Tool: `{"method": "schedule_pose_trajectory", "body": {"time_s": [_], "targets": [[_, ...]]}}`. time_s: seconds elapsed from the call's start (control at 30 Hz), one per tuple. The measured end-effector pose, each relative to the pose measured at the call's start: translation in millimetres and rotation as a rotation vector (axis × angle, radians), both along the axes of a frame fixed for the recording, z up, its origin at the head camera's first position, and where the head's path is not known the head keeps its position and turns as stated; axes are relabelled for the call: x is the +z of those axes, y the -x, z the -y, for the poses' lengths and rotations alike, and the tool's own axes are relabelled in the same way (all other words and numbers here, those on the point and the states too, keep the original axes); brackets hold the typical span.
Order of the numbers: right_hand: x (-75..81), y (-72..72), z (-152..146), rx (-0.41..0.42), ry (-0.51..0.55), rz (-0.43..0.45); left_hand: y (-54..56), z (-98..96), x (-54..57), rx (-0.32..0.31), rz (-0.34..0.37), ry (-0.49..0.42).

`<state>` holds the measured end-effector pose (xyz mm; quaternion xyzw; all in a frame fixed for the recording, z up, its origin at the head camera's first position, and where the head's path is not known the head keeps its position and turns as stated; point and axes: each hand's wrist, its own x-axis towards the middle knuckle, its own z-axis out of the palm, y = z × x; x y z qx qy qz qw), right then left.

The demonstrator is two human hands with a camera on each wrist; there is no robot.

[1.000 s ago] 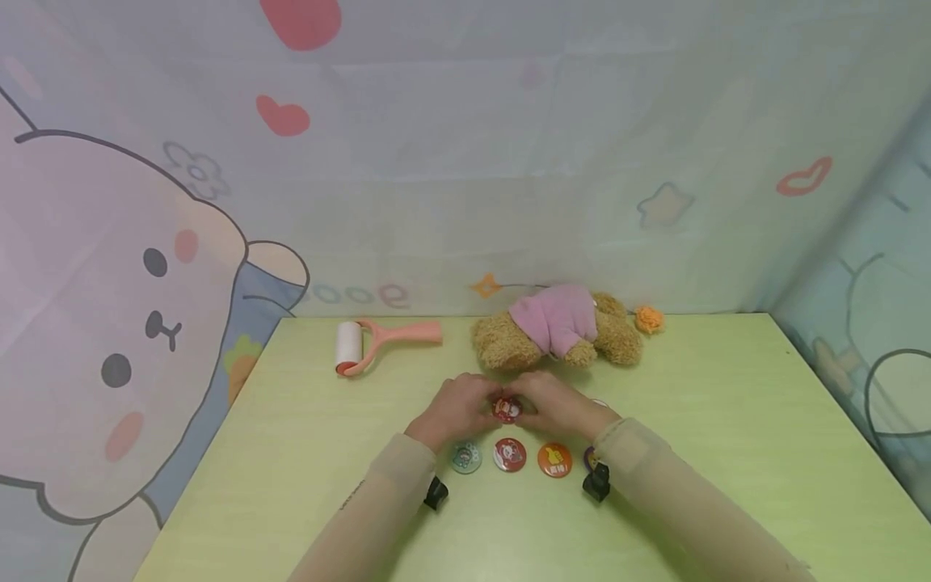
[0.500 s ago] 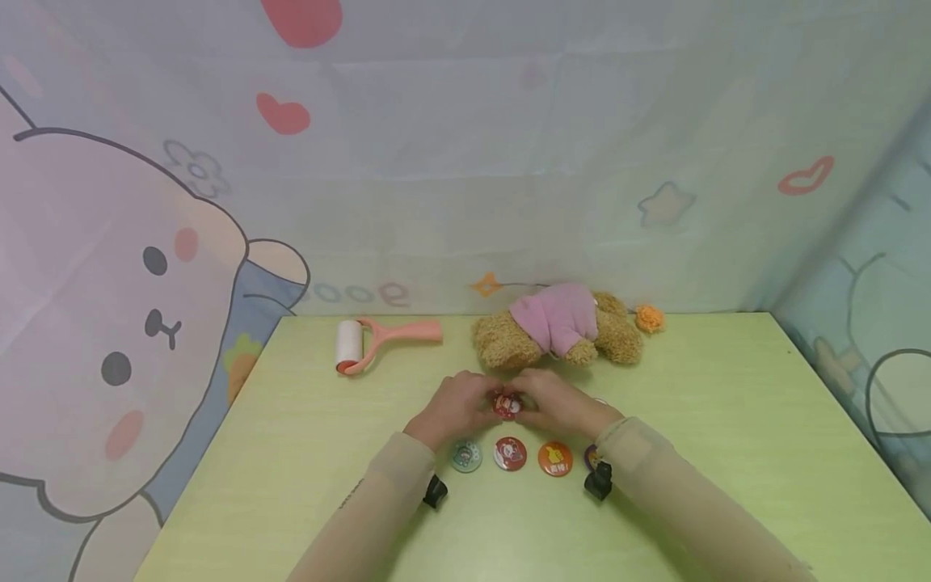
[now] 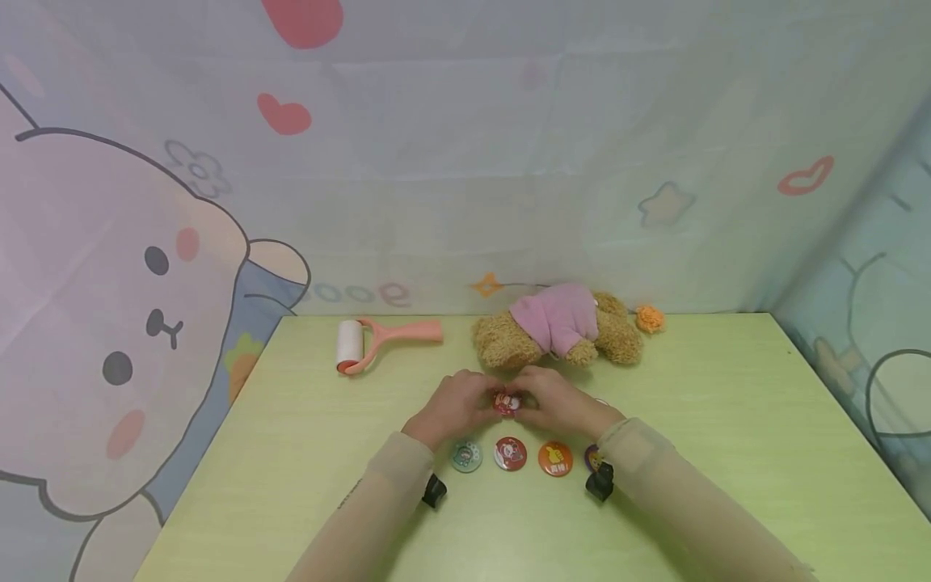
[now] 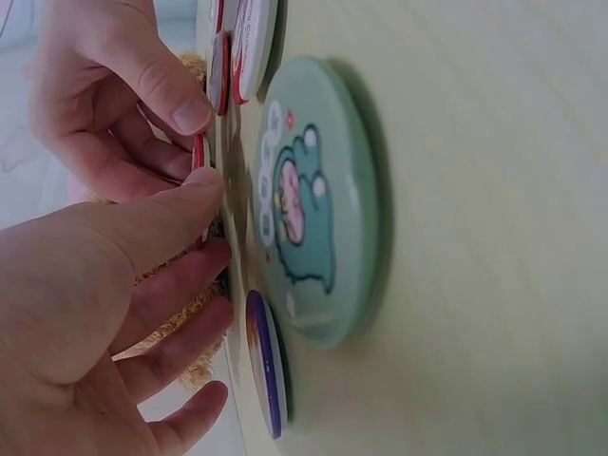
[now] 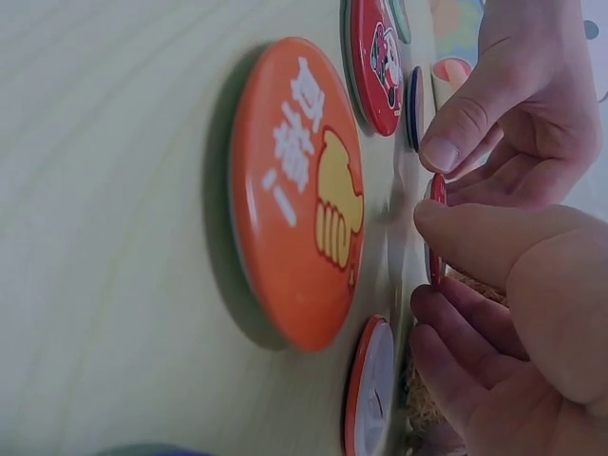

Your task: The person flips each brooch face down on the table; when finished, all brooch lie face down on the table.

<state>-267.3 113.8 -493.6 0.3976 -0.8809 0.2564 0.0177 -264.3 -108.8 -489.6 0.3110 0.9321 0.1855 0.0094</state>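
My left hand (image 3: 457, 406) and right hand (image 3: 558, 402) meet in the middle of the table, pinching a small round red button badge (image 3: 507, 403) between thumbs and fingers. Edge-on, that badge (image 4: 199, 157) shows as a thin red disc in the left wrist view. In the right wrist view its rim (image 5: 437, 190) stands raised off the tabletop. Closer to me lie a green badge (image 3: 466, 456), a red badge (image 3: 511, 454) and an orange badge (image 3: 556, 459) with a yellow thumbs-up. A purple-edged badge (image 3: 592, 457) is partly hidden by the right wrist's black camera.
Behind the hands lies a brown plush toy in a pink top (image 3: 556, 323). A lint roller with a pink handle (image 3: 407, 331) is at the back left. One white-edged badge (image 3: 600, 402) peeks out behind the right wrist; another purple-rimmed badge (image 4: 266, 366) lies beyond the left hand.
Both hands have shifted very slightly away from me with the red badge between them. The badge's face looks a little more tilted; the other badges lie as before.
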Motion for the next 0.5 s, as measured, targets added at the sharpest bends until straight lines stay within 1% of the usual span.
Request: {"method": "schedule_pose_trajectory", "body": {"time_s": [0.13, 0.33, 0.5], "targets": [[-0.2, 0.0, -0.7, 0.001, 0.008, 0.001, -0.9, 0.9, 2.1, -0.012, 0.013, -0.017], [-1.5, 0.8, -2.9, -0.005, 0.015, 0.015, -1.2, 1.4, 4.8, -0.03, 0.013, -0.026], [-1.4, 1.4, -3.7, 0.0, 0.028, 0.045, -0.5, 0.8, 5.3, -0.041, -0.016, -0.035]]}}
